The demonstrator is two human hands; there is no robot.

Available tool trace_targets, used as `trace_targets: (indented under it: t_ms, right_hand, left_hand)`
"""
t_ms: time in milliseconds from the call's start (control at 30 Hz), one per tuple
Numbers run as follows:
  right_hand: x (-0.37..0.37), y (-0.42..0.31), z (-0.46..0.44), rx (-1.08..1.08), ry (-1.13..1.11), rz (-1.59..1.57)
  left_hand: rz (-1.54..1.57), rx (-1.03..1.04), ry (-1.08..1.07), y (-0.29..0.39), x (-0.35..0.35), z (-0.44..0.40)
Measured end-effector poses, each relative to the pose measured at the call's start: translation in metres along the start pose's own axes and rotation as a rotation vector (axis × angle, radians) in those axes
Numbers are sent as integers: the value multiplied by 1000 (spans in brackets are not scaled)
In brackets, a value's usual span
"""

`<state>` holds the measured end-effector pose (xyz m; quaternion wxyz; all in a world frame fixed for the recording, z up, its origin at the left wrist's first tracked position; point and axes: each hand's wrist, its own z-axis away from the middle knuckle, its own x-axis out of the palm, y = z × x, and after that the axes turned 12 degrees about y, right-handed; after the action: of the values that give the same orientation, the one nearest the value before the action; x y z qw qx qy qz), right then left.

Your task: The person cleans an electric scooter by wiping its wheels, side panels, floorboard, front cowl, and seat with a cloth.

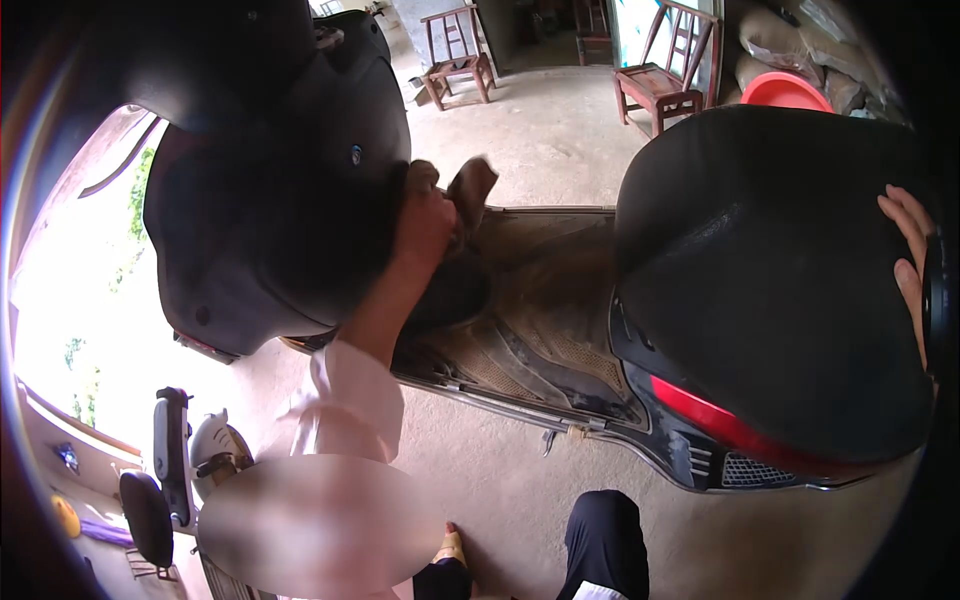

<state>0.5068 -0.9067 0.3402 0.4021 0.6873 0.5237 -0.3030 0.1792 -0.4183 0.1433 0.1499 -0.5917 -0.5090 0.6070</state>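
My left hand (428, 218), at the end of a white sleeve, is closed round a brown cloth (476, 186). It is against or close to the inner side of the scooter's dark front panel (290, 210), above the footboard (540, 330). Part of the cloth sticks out past my fingers to the right. At the far right, my right hand (908, 235) rests with fingers apart on the black scooter seat (760, 270). The rest of that hand is cut off by the dark edge of the view.
Two wooden chairs (460, 65) (665, 85) stand behind the scooter. Beside filled sacks (780, 40) is a red basin (786, 92). Another two-wheeler (172, 455) is at lower left. My knee (605, 540) is near the scooter's side. A blurred oval covers the lower left.
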Motion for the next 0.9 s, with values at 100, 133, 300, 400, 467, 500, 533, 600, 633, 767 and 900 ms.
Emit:
trace_targets:
  t_ms: [100, 133, 300, 400, 467, 500, 533, 600, 633, 767, 900]
  right_hand:
    - [-1, -1, 4, 9, -2, 9]
    - [1, 0, 3, 0, 5, 16]
    - [2, 4, 5, -28, 15, -3]
    - [0, -1, 2, -24, 1, 5]
    - [-2, -6, 2, -3, -10, 17]
    - [-2, -8, 2, 7, -15, 31]
    - [-2, -9, 1, 14, -17, 47]
    - [-3, -10, 1, 22, -26, 44]
    - [-4, -10, -1, 30, -43, 38]
    - [2, 3, 1, 13, -46, -13]
    - [0, -5, -4, 25, -57, -28]
  left_hand:
    - [85, -57, 200, 12, -4, 47]
    - [16, -39, 344, 9, -14, 67]
    - [20, -27, 405, 12, 3, 173]
    - [172, -20, 338, 10, 19, 222]
    - [182, 57, 448, 4, 23, 231]
    - [177, 62, 466, 6, 20, 226]
    - [171, 57, 467, 8, 16, 215]
    - [213, -2, 470, 19, 9, 180]
    - [218, -32, 469, 25, 5, 161]
    - [129, -98, 461, 28, 3, 82]
    - [348, -251, 297, 22, 22, 4]
